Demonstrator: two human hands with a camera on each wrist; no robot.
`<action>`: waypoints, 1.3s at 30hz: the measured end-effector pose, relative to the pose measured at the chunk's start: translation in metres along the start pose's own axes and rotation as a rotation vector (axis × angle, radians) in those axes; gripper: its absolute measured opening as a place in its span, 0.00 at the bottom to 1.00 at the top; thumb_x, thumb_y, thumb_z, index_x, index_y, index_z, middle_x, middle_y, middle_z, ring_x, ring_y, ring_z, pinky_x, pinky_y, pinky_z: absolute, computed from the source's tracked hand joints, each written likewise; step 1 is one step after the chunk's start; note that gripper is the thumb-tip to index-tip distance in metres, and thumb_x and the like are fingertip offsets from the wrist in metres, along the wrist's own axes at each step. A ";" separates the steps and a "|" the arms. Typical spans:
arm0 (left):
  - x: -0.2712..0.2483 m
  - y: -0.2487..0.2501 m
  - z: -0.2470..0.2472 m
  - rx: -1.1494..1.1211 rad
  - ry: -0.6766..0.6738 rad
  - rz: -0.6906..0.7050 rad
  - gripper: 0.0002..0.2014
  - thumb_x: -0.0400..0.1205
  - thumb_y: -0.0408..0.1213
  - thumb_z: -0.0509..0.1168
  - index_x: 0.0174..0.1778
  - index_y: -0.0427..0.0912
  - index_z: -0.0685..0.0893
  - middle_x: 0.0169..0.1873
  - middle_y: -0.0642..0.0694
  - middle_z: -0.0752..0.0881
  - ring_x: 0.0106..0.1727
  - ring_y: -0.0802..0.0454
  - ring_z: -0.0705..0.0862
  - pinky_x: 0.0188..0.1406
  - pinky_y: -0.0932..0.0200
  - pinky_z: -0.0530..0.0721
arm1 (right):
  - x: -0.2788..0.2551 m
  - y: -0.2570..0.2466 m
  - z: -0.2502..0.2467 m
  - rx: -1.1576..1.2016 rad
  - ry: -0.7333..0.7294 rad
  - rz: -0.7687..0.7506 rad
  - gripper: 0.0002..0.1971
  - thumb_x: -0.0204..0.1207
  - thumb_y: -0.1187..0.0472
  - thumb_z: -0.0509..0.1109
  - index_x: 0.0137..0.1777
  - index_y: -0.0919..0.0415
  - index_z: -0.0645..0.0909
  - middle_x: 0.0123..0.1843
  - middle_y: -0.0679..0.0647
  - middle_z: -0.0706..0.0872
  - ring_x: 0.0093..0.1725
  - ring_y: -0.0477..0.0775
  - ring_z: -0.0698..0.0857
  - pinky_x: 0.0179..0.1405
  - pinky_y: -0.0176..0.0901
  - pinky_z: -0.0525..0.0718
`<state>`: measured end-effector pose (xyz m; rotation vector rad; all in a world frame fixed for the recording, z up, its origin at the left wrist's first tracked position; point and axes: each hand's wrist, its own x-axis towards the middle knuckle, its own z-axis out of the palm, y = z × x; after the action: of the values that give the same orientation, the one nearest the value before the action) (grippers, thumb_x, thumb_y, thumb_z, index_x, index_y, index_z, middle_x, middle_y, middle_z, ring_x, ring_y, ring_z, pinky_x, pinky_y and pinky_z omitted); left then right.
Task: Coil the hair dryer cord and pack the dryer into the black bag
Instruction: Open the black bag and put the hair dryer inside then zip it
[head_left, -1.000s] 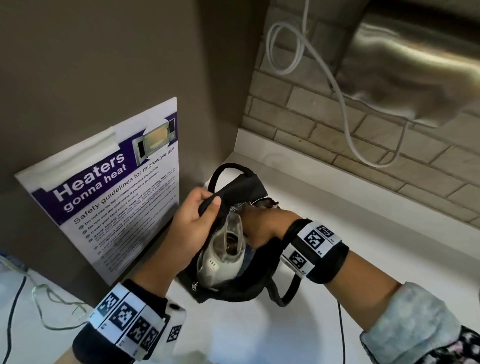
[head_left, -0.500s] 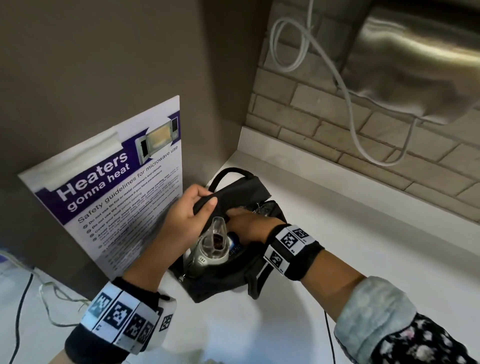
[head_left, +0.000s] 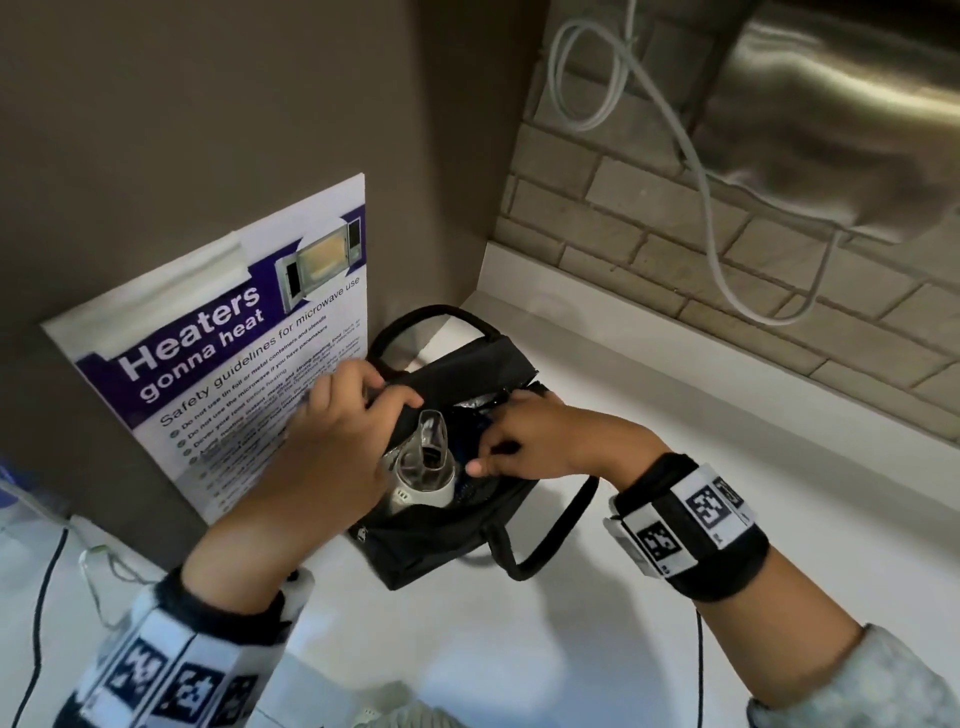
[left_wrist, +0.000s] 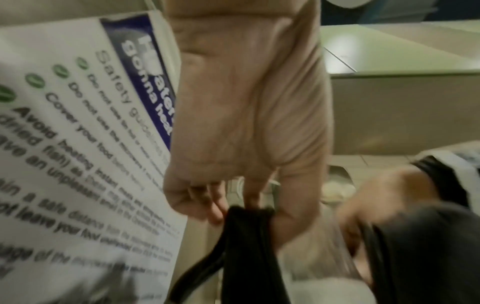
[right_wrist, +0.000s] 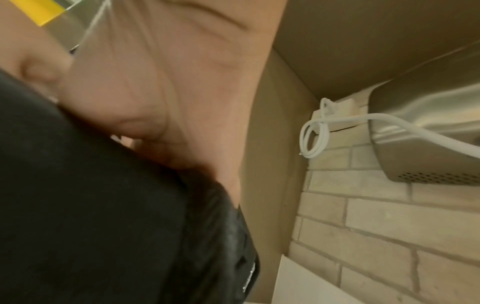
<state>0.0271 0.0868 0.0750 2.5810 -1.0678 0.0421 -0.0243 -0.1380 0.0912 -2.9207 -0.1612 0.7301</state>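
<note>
I see the hair dryer (head_left: 423, 475) standing in the open black bag (head_left: 447, 540), nozzle pointing to 12 o'clock. My left hand (head_left: 332, 441) grips the flap; my right hand (head_left: 535, 441) pinches the rim at 3 o'clock.

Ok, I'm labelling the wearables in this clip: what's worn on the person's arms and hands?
Both hands are bare. The left wrist and the right wrist each carry a black band wrapped with white panels printed with black square codes. The right forearm has a pale grey fleecy sleeve pushed up. A thin black cable shows below the right band.
</note>
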 end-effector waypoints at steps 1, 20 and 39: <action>0.002 0.003 0.003 -0.030 0.080 -0.047 0.26 0.64 0.31 0.74 0.58 0.52 0.80 0.53 0.46 0.69 0.54 0.46 0.72 0.43 0.52 0.79 | -0.004 -0.001 -0.001 0.015 0.000 0.002 0.18 0.78 0.37 0.60 0.45 0.48 0.85 0.48 0.48 0.82 0.60 0.52 0.69 0.66 0.56 0.65; 0.008 0.017 0.002 -0.376 0.345 -0.094 0.03 0.79 0.39 0.57 0.44 0.44 0.70 0.36 0.51 0.70 0.33 0.52 0.73 0.27 0.59 0.76 | -0.017 0.005 0.007 0.326 0.146 -0.235 0.13 0.77 0.50 0.70 0.41 0.61 0.86 0.38 0.53 0.85 0.40 0.48 0.81 0.45 0.43 0.79; -0.017 -0.003 0.020 -0.226 0.087 -0.298 0.16 0.82 0.53 0.60 0.37 0.44 0.76 0.27 0.49 0.80 0.29 0.53 0.80 0.26 0.59 0.74 | -0.016 -0.006 0.034 0.507 0.995 0.089 0.09 0.79 0.62 0.60 0.43 0.59 0.82 0.42 0.45 0.74 0.46 0.53 0.74 0.50 0.45 0.75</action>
<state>0.0148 0.0939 0.0530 2.4771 -0.6106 -0.0370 -0.0552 -0.1310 0.0694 -2.4410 0.2220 -0.6264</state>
